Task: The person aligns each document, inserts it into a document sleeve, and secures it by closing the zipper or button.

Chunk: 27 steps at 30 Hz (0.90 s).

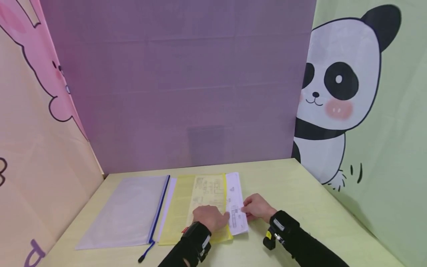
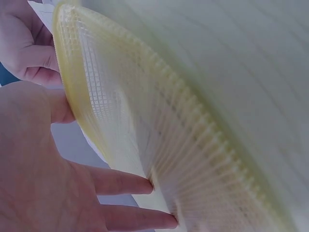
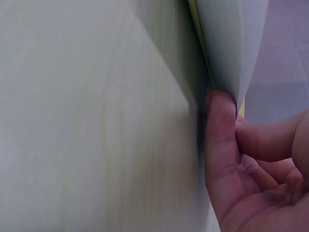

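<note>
A yellow translucent mesh folder (image 1: pixel 180 207) lies on the table, with printed papers (image 1: pixel 236 200) jutting from its right side. My left hand (image 1: pixel 210 218) rests on the folder. In the left wrist view, that hand's thumb touches the folder's yellow edge (image 2: pixel 67 92) while two extended fingers (image 2: pixel 125 181) press against the mesh (image 2: pixel 159 121). With my right hand (image 1: pixel 258 207) I pinch the right edge of the papers between thumb and fingers. The right wrist view has the white paper (image 3: pixel 227 43) raised off the tabletop at the fingertips.
Left of the yellow folder lies a clear folder (image 1: pixel 123 211) with a dark blue zip strip (image 1: pixel 160 207) and a pull cord (image 1: pixel 146 252). The pale wooden table (image 1: pixel 293 193) backs onto a purple curtain (image 1: pixel 180 81). A panda-printed curtain (image 1: pixel 393 141) hangs at the right.
</note>
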Available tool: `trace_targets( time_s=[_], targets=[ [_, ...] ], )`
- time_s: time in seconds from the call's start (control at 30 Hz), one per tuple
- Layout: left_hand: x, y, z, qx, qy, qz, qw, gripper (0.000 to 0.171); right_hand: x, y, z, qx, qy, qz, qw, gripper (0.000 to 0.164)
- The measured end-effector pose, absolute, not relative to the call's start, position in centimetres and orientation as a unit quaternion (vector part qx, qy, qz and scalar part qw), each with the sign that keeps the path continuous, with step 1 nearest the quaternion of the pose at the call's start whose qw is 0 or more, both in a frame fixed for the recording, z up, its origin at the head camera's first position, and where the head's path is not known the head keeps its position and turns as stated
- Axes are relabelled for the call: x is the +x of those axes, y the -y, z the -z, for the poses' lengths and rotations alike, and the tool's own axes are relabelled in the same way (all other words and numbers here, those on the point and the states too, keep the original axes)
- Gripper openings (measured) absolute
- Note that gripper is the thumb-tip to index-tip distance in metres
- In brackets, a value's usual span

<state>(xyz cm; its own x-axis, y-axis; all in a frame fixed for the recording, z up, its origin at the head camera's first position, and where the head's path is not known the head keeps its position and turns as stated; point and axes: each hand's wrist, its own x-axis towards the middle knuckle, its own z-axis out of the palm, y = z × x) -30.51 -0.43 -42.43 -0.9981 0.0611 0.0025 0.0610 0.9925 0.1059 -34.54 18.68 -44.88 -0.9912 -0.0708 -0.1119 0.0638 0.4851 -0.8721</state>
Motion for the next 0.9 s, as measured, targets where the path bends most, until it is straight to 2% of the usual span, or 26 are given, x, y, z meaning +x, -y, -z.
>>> trace_targets(
  time_s=[0.53,0.9],
  targets=[
    [-30.4,0.5,42.1,0.028,-0.998,-0.057,0.01,0.062,-34.9,-16.9,44.6,-0.003,-0.873,0.483,0.073,0.01],
    [-30.4,0.6,42.2,0.028,-0.998,-0.063,0.011,0.062,-34.8,-17.1,44.7,0.02,-0.849,0.522,0.081,0.021]
  ],
)
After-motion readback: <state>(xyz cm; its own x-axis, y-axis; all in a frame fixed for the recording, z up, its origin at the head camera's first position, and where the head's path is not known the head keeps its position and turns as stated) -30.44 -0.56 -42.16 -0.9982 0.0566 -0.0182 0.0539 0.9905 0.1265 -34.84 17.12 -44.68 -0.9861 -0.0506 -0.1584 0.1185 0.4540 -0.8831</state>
